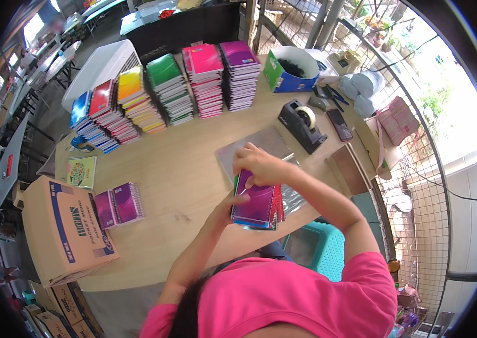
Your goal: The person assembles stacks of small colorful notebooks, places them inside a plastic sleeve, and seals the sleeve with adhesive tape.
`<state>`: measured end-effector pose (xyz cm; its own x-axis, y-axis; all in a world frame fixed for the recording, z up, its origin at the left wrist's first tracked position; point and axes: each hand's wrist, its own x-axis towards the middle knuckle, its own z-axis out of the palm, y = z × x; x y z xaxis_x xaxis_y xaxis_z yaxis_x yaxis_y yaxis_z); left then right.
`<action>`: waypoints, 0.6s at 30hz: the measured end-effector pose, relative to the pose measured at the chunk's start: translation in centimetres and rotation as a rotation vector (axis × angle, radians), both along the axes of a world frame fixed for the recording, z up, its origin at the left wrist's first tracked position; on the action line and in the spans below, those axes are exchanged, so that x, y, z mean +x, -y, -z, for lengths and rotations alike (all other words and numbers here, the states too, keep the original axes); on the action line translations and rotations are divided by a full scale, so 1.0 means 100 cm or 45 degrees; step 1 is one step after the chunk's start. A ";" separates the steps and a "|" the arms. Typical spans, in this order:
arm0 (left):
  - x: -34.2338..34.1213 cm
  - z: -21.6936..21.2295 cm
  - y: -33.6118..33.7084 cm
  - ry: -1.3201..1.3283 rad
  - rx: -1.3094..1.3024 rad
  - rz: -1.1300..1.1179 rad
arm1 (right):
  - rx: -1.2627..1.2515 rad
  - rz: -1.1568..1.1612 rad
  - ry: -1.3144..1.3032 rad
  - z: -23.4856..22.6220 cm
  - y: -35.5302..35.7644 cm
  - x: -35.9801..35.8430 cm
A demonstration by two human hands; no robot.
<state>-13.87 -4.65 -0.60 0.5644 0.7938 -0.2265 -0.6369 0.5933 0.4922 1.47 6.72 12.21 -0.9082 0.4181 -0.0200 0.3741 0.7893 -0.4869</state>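
A small stack of spiral memo pads (256, 204) is between my hands near the table's front edge, a purple cover on top and red, green and blue edges showing below. My left hand (233, 207) grips the stack's left side, thumb over the purple cover. Across the stack's far end lies my right hand (263, 165), its fingers bent around the top edge. Beneath and beyond the pads, clear plastic sheets (272, 142) lie on the table.
Tall memo pad stacks in several colours (204, 79) line the table's far side. At left are a carton (75, 231) and purple pads (119, 205). A tape dispenser (301, 125), a phone (339, 125) and a blue-green box (289, 84) stand at right. A turquoise stool (328, 250) is below the edge.
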 end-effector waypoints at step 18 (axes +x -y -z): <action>0.150 -0.074 -0.038 -1.803 1.940 -0.231 | -2.679 0.634 -0.926 0.136 0.027 0.229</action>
